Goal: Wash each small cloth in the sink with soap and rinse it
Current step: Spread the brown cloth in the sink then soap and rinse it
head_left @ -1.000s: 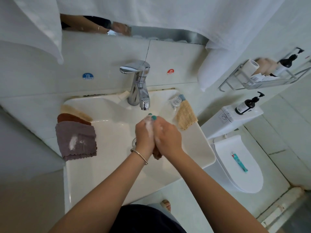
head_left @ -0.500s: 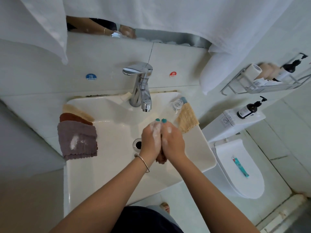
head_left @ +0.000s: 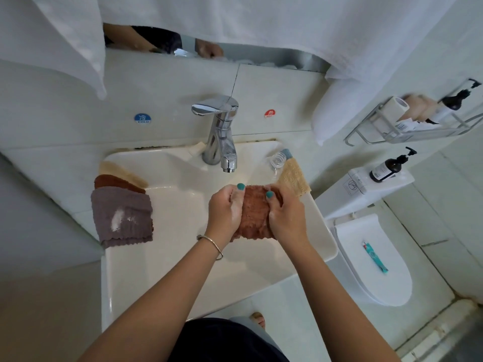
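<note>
So, both hands scrunching a rust-brown cloth (head_left: 254, 215) over the sink (head_left: 167, 257).

Over at 9 o'clock on the sink's left rim sits a stack of cloths: a mauve cloth (head_left: 122, 215) with a white soapy smear on top, a brown one and a tan one peeking out behind it. Dead centre, the left hand (head_left: 224, 210) and right hand (head_left: 286, 216) each have fingers curled round an edge of the rust-brown cloth, bunching it just below the tap (head_left: 222, 134). At 2 o'clock a tan cloth (head_left: 294, 178) lies on the right rim.
</note>
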Tool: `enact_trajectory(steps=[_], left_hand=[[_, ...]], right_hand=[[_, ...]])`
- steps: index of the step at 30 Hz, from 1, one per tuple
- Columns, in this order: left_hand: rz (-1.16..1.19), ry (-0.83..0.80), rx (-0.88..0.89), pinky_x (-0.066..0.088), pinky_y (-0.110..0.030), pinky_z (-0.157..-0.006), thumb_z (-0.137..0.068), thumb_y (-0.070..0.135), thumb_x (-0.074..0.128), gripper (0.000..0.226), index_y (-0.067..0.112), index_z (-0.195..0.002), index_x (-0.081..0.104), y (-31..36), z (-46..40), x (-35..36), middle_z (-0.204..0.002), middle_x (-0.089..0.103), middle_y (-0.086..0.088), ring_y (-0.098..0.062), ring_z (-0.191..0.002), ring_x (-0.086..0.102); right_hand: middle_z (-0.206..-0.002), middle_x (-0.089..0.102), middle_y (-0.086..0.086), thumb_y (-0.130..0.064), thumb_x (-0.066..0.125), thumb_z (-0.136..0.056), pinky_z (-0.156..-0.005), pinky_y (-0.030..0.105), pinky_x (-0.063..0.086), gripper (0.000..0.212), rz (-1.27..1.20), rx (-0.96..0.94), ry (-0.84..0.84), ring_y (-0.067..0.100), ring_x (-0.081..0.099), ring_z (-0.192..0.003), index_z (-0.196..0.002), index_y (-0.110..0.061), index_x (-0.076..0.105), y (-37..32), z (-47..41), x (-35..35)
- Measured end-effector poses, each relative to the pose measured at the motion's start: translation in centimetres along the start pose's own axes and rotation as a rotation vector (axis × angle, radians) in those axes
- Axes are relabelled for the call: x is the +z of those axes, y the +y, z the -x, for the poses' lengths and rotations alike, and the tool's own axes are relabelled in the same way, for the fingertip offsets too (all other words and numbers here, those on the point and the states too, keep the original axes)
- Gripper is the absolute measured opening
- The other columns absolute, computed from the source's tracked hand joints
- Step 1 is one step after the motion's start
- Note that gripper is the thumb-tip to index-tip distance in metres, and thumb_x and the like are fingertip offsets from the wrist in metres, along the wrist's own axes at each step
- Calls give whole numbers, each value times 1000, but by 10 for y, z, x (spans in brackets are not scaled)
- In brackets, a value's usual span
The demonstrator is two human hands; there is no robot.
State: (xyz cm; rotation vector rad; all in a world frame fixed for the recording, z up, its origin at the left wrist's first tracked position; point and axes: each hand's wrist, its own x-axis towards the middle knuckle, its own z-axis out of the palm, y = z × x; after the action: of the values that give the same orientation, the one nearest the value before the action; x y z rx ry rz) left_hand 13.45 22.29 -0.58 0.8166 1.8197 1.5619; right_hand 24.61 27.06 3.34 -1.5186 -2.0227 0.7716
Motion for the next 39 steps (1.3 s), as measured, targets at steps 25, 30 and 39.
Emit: enact_trajectory(steps=[25,30,39], left_hand=[[171,5,-137,36,-31,-61,-97,10,48,39,20,-60,43,12,8,27,-56,46,9,-7,-55,40],[291,71,-229,29,-29,-55,-97,11,46,46,21,-55,34,17,2,29,-45,38,11,-3,-44,30],[283,33,-159,32,-23,-52,-100,14,45,44,19,-57,36,19,5,23,-50,41,11,-2,-45,33]], right_hand=[[-65,53,-2,-34,40,-98,-62,41,39,32,62,-5,-60,21,53,-64,-68,-26,35,-7,7,30],[-54,43,-6,-38,40,-99,-54,40,34,36,78,-90,-8,21,46,-54,-67,-24,34,-13,15,27],[-58,53,0,-41,40,-99,-57,39,41,37,114,-150,-48,23,53,-58,-68,-21,37,-10,16,18]])
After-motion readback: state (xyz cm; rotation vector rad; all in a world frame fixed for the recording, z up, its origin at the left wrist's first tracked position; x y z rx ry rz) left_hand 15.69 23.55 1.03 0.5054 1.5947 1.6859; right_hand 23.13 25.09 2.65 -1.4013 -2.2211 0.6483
